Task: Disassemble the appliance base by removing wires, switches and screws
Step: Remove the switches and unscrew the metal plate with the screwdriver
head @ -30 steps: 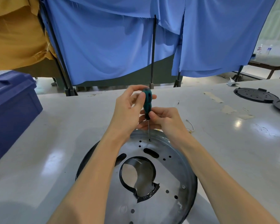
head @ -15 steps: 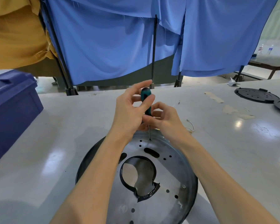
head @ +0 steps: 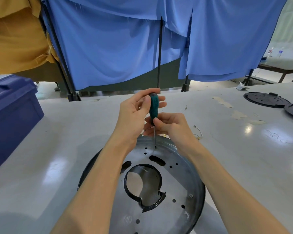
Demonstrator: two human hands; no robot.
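Screwdriver [head: 154, 108] handle re-clasped at its top by the left grip [head: 134, 110] — right grip [head: 171, 125] pinches the collar; tip stays in the base [head: 184, 174] screw [head: 155, 147], likely loosening.

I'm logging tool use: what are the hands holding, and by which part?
One screwdriver, held by both hands. The left hand holds the upper green handle, and the right hand pinches the handle's lower end, above the shaft. The tip meets the metal base.

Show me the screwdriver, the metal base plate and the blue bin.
screwdriver [head: 154, 107], head view, on its green handle.
metal base plate [head: 181, 179], head view, bare metal right of the cutout.
blue bin [head: 12, 112], head view, on its side wall.
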